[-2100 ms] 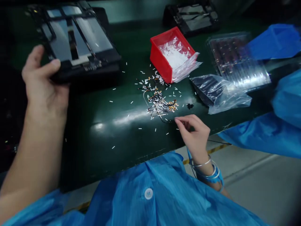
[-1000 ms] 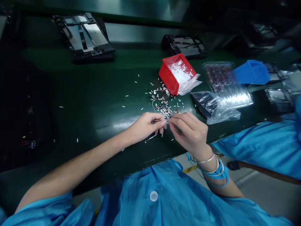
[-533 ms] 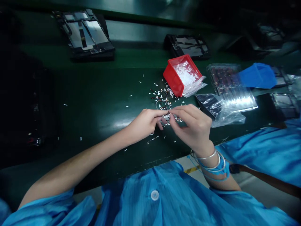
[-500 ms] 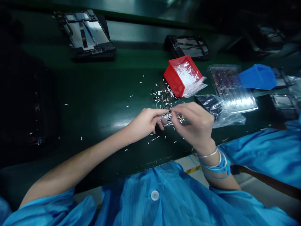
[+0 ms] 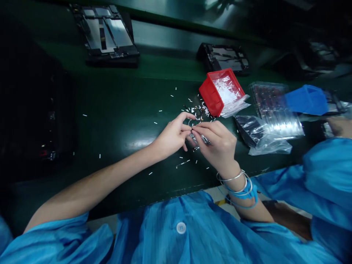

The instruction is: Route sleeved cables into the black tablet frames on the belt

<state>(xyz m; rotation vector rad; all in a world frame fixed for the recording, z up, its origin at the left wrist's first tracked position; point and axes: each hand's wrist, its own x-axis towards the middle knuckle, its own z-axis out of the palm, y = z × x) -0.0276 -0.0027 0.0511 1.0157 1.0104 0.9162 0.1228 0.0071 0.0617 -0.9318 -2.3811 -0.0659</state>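
Over a scatter of small parts, my left hand (image 5: 174, 134) and my right hand (image 5: 217, 141) meet fingertip to fingertip. Both pinch a thin dark cable, mostly hidden by the fingers. The left index finger is raised and curved above the pinch. Below and behind the fingers lies a loose pile of thin cables (image 5: 198, 110) with small gold-coloured ends, partly covered by my hands. Short white tube pieces (image 5: 190, 100) are strewn around it. A red bin (image 5: 211, 96) holding many more white pieces in a clear plastic bag stands just beyond my right hand.
Opened tablet-like devices (image 5: 110, 35) lie along the back of the green table (image 5: 123, 102). To the right are clear plastic trays (image 5: 275, 106), a blue bin (image 5: 308, 99) and a plastic bag (image 5: 271, 143). A co-worker's blue sleeve (image 5: 327, 168) reaches in at the right.
Both hands have shifted slightly left, and my left index finger has lifted away from the pinch. The view has moved a little. The co-worker's arm has come further in at the right.
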